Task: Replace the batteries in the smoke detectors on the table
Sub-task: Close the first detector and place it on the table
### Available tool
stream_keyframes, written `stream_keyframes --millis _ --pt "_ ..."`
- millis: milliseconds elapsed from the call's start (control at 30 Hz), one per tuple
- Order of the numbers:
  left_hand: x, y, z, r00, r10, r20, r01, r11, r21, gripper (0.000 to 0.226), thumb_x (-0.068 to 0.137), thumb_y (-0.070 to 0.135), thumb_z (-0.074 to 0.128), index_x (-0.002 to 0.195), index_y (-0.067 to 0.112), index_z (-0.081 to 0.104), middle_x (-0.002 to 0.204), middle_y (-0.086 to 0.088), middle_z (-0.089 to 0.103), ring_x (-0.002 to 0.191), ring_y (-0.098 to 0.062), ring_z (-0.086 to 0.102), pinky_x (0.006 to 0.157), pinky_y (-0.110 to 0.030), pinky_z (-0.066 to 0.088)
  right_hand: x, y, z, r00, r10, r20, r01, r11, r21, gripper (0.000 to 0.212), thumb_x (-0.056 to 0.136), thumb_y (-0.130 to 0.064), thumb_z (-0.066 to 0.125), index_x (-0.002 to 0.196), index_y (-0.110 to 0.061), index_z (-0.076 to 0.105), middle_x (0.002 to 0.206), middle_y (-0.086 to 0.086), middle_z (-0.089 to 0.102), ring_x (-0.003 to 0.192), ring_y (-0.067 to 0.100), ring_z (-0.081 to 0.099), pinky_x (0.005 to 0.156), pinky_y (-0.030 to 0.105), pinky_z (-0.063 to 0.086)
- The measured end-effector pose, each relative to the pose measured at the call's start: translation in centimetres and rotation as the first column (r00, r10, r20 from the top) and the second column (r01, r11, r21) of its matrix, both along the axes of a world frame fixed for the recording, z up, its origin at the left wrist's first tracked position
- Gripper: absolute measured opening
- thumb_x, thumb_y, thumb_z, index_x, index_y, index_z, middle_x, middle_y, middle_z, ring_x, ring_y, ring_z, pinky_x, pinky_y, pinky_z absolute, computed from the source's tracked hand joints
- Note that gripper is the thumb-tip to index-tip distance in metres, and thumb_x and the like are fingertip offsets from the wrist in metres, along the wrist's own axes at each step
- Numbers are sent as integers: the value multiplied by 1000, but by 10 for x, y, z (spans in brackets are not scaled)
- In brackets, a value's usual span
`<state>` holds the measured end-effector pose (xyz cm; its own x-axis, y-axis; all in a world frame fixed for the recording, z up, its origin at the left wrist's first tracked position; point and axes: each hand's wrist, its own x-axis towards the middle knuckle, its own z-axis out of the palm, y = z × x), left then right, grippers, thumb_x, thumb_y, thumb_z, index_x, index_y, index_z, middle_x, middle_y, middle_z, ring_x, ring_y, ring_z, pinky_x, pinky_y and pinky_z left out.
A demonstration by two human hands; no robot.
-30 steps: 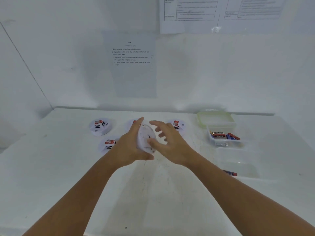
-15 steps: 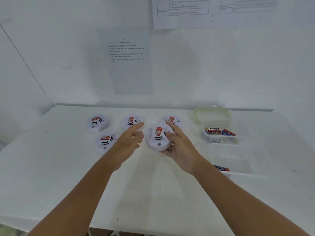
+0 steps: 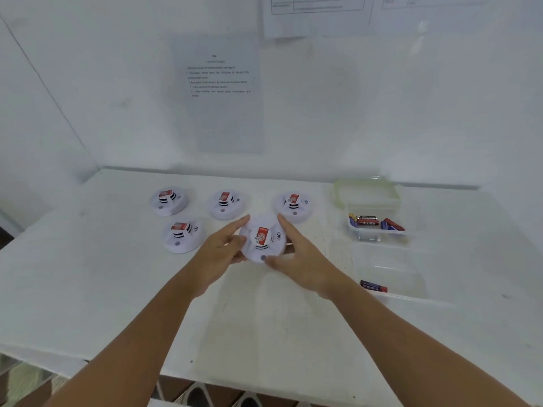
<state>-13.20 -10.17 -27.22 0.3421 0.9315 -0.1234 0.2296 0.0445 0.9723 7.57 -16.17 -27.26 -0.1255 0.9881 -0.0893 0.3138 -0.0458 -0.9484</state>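
Both hands cup the smoke detector (image 3: 262, 240) face-up at mid-bench — left hand (image 3: 221, 254) and right hand (image 3: 299, 259) gripping its rim; flip it squarely, steady grip, to reach the battery cover.

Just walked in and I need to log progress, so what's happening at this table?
A person is working on smoke detectors. Both hands, the left hand and the right hand, hold one detector from either side, face up near the table's middle. Four other detectors sit on the white table behind and to the left of it. On the right, a clear tub holds several batteries, and a nearer clear tray has one battery.
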Motion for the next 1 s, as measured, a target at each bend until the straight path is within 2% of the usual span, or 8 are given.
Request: stream_keyframes --millis 67,167,233,333,433,567,867,1000 --pt "0 4 -3 1000 -5 -18 5 1000 17 46 106 15 52 148 35 50 109 -3 70 102 -12 73 87 -24 59 -2 6 -5 999 -22 35 23 1000 -5 93 92 -25 76 163 -38 17 148 -17 50 112 -14 57 90 12 51" --pt "-1 11 -5 996 -60 -58 63 997 50 50 104 19 57 150 36 47 119 -8 67 101 -11 70 85 -19 58 -6 15 -16 990 -87 114 89 996 -15 95 84 -41 78 159 -48 20 149 -19 50 121 3 59 107 38 51" --pt "-2 16 -8 991 -93 -100 102 991 89 53 103 22 60 150 39 45 122 2 68 100 -8 66 83 -17 56 -10 20 -23 976 -123 178 126 992 -8 96 76 -53 74 155 -54 21 144 -25 53 120 2 60 111 44 46" --pt "-7 25 -15 987 -106 -120 120 986 112 52 104 22 59 151 40 45 124 12 67 105 -10 65 88 -20 57 -16 28 -28 961 -164 223 171 985 -12 93 69 -59 66 150 -60 21 136 -27 56 117 -1 59 116 48 35" --pt "-12 34 -22 987 -121 -111 134 983 122 52 104 23 58 151 40 44 130 15 65 109 -11 66 97 -27 57 -21 35 -27 948 -180 263 188 982 -5 89 72 -55 68 149 -59 23 133 -25 58 115 0 59 116 48 33" --pt "-15 37 -27 985 -145 -91 157 979 131 53 105 21 57 151 39 41 132 20 62 104 -3 68 92 -22 57 -22 36 -26 926 -197 322 203 979 14 82 83 -43 71 150 -55 25 128 -27 62 117 0 58 117 46 24" --pt "-16 39 -33 981 -168 -94 179 974 135 54 106 27 54 155 42 37 140 14 59 106 7 64 98 -24 55 -25 33 -26 922 -205 328 203 978 39 77 88 -39 70 148 -55 25 124 -30 61 115 -5 56 107 37 17" --pt "-15 38 -34 982 -167 -88 179 974 142 53 107 25 53 154 43 37 135 22 59 102 10 63 94 -19 55 -26 32 -26 920 -217 325 211 976 53 77 88 -38 69 149 -54 25 124 -31 61 113 -6 57 104 35 15"
